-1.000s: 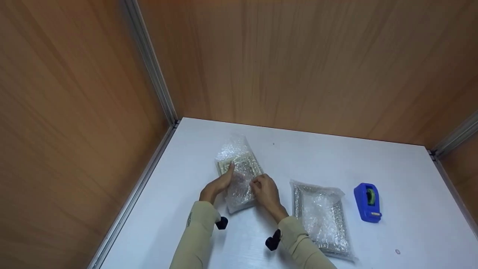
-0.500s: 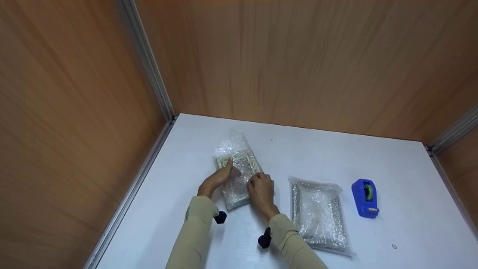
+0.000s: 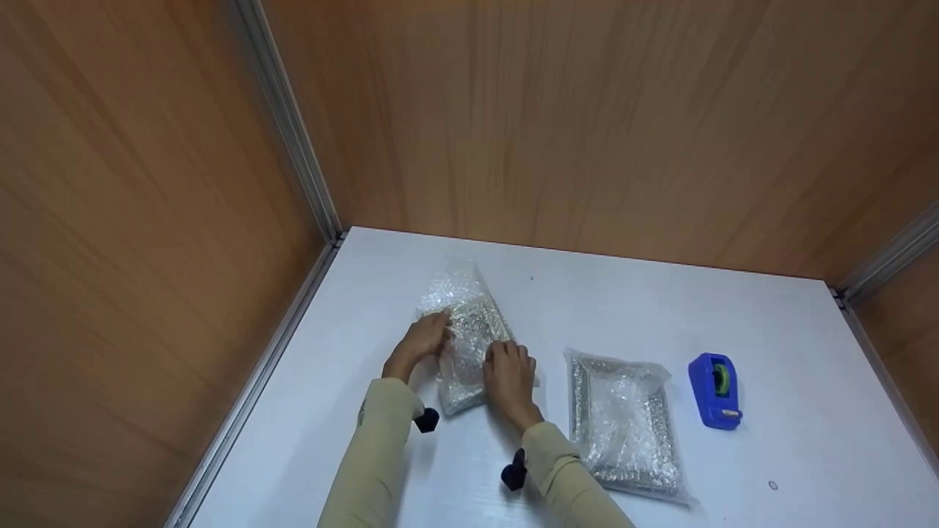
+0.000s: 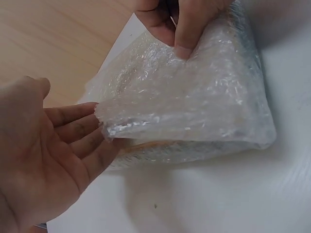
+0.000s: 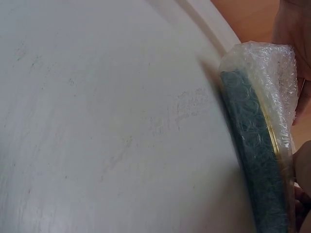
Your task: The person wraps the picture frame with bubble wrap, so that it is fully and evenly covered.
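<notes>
A picture frame in bubble wrap (image 3: 477, 330) lies on the white table between my hands, its border showing through the clear plastic. At its left side is my left hand (image 3: 424, 339). In the left wrist view, the left hand's (image 4: 43, 155) fingers are straight, their tips at the loose edge of the bubble wrap (image 4: 194, 107), with the thumb apart. My right hand (image 3: 510, 378) pinches the wrap near the frame's right edge, thumb against the plastic. In the right wrist view, the frame's dark side and gold rim show through the bubble wrap (image 5: 257, 141).
To the right lies a second bubble-wrapped frame (image 3: 627, 425), flat on the table (image 3: 733, 315). Beyond it stands a blue tape dispenser (image 3: 715, 392) with a green roll. Wooden panels (image 3: 587, 132) rise behind the table and at both sides.
My left hand's thumb has come off the top of the wrap, and its fingers have drawn back to the left edge. The right hand keeps its pinch at the right side.
</notes>
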